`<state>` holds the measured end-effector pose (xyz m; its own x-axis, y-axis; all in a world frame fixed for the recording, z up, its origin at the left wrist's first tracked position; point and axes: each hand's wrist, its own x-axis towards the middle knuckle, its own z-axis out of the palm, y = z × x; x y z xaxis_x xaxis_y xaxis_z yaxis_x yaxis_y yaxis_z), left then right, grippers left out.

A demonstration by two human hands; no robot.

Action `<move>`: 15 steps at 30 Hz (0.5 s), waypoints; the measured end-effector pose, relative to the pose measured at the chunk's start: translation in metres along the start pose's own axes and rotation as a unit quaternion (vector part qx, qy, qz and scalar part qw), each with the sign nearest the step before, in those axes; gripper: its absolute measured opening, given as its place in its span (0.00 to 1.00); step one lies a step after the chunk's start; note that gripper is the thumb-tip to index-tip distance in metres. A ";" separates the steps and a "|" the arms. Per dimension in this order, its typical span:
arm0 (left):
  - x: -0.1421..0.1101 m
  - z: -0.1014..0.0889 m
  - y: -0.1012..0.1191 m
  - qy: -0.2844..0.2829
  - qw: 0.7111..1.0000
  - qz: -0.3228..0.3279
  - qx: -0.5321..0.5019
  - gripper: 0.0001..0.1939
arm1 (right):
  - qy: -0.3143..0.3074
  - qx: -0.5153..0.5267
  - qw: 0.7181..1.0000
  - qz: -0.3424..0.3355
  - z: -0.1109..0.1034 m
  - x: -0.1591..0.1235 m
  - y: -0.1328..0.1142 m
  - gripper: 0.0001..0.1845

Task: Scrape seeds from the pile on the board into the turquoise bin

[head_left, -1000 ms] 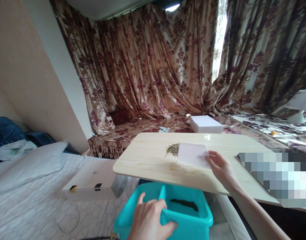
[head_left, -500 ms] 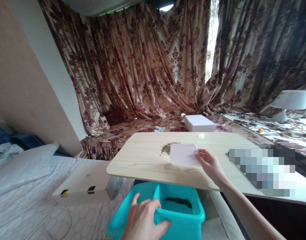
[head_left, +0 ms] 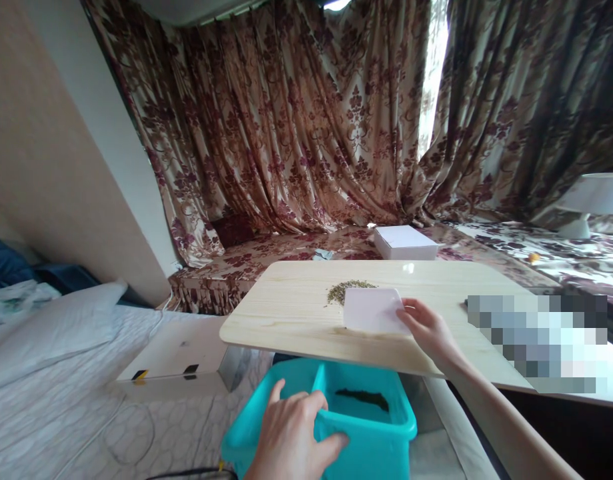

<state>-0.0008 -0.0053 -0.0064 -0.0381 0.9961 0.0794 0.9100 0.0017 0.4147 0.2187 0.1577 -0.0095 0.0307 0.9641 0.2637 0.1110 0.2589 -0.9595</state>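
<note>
My right hand (head_left: 426, 327) pinches the right edge of a white card (head_left: 371, 310), tilted up on the light wooden tabletop (head_left: 281, 303). Behind the card's upper left part lies a loose pile of small greenish-brown dried bits (head_left: 343, 291); the card hides some of it. Below the table's near edge stands a turquoise bin (head_left: 366, 443) split by a divider. Dark green material (head_left: 362, 398) lies in its right compartment. My left hand (head_left: 296, 427) grips the bin's near rim, fingers over the top and thumb along the outer front wall.
A blurred-out object (head_left: 536, 340) lies on the table's right side. Beyond the table sits a white box (head_left: 405, 242). A flat white carton (head_left: 181, 357) rests on the bed to the left. A lamp (head_left: 593, 200) stands at the far right.
The card has slid slightly toward the table's near edge, and more of the pile shows behind it. My left hand keeps its hold on the bin. The view has shifted a little.
</note>
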 end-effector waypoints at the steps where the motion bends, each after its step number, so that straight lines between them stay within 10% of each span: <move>1: 0.000 0.000 0.000 0.001 1.000 0.000 0.001 0.05 | -0.005 0.003 1.000 0.004 -0.001 -0.002 0.000 0.21; 15: 0.001 -0.002 0.000 -0.008 1.000 0.003 -0.009 0.06 | -0.038 0.004 0.999 0.015 -0.001 -0.014 -0.013 0.27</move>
<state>-0.0021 -0.0049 -0.0047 -0.0263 0.9974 0.0665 0.9027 -0.0049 0.4303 0.2177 0.1406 -0.0004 -0.0420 0.9731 0.2266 0.1031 0.2298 -0.9678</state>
